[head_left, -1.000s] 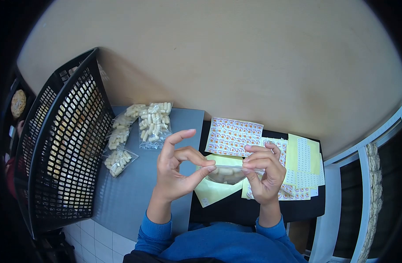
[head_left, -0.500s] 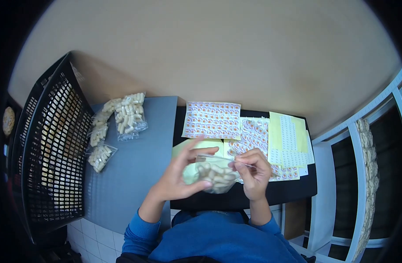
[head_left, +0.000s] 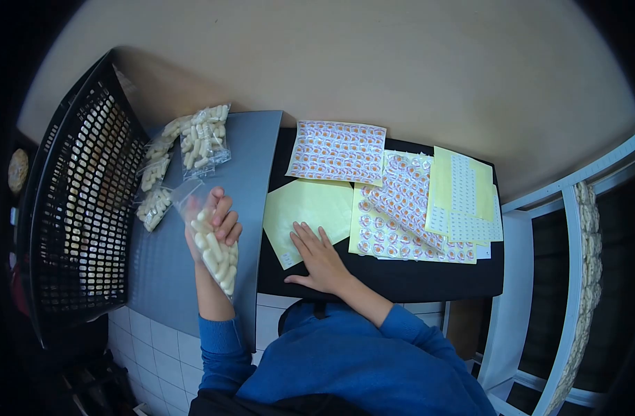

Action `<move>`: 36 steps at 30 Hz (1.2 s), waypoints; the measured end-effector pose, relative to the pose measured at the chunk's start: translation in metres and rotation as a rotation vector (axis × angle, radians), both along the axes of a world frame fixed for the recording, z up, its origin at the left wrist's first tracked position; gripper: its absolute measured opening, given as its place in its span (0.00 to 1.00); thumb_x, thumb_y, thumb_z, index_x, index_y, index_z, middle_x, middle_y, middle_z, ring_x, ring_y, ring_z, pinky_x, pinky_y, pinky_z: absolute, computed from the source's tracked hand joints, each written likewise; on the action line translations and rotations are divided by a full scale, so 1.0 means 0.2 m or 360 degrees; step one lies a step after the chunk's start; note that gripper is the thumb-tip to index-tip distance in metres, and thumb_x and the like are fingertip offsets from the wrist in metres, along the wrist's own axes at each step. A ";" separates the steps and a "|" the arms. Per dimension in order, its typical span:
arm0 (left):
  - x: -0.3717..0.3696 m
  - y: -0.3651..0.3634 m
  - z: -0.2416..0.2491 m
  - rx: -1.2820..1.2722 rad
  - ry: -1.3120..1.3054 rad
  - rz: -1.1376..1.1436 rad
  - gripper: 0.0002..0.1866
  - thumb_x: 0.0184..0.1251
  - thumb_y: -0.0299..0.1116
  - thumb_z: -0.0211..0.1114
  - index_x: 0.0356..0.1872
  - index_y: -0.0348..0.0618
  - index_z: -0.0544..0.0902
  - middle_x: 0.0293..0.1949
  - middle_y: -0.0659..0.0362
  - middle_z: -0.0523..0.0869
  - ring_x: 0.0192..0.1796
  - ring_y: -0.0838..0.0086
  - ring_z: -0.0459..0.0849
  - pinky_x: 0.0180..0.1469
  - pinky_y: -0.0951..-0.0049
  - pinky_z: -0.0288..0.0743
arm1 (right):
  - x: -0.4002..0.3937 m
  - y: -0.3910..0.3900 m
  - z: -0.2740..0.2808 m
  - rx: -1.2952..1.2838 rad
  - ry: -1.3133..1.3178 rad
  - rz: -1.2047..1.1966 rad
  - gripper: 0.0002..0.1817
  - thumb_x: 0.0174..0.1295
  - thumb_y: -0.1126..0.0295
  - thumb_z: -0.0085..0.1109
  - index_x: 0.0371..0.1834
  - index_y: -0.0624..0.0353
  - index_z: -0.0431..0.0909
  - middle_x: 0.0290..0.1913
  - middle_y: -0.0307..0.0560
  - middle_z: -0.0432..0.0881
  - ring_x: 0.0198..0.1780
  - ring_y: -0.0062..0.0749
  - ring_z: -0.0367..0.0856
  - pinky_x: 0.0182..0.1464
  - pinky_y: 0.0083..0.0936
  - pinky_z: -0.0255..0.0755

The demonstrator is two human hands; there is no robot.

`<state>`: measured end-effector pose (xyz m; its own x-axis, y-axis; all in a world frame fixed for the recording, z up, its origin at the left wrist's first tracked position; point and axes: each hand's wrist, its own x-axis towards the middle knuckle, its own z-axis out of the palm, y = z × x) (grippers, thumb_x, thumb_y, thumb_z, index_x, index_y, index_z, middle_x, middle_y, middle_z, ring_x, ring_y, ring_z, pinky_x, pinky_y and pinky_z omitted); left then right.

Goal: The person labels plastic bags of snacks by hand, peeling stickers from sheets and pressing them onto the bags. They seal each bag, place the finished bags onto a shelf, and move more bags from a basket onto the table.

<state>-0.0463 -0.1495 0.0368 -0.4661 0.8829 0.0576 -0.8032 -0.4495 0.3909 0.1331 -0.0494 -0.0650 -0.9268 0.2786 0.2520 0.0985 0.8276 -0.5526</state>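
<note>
Two hands parted | left hand [head_left: 224,216] clutching bag [head_left: 216,255] | right hand [head_left: 322,265] splayed on yellow sheet [head_left: 314,204]

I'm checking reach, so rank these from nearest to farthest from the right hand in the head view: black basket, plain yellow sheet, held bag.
1. Yellow sheet: directly under the right hand.
2. Held bag: to its left, in the left hand.
3. Basket: far left, beyond the bag.

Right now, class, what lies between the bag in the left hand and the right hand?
In the head view, from the bag towards the right hand: bare grey tabletop, a narrow strip of black tabletop, then the yellow sheet under its fingers.
</note>
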 end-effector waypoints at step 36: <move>0.59 0.18 0.16 -0.0861 0.1486 -0.0363 0.20 0.69 0.41 0.37 0.40 0.33 0.70 0.12 0.61 0.70 0.11 0.81 0.66 0.14 0.83 0.59 | 0.36 0.31 0.65 0.0024 0.0963 0.0037 0.13 0.40 0.77 0.64 0.32 0.56 0.78 0.41 0.44 0.78 0.46 0.36 0.77 0.52 0.37 0.67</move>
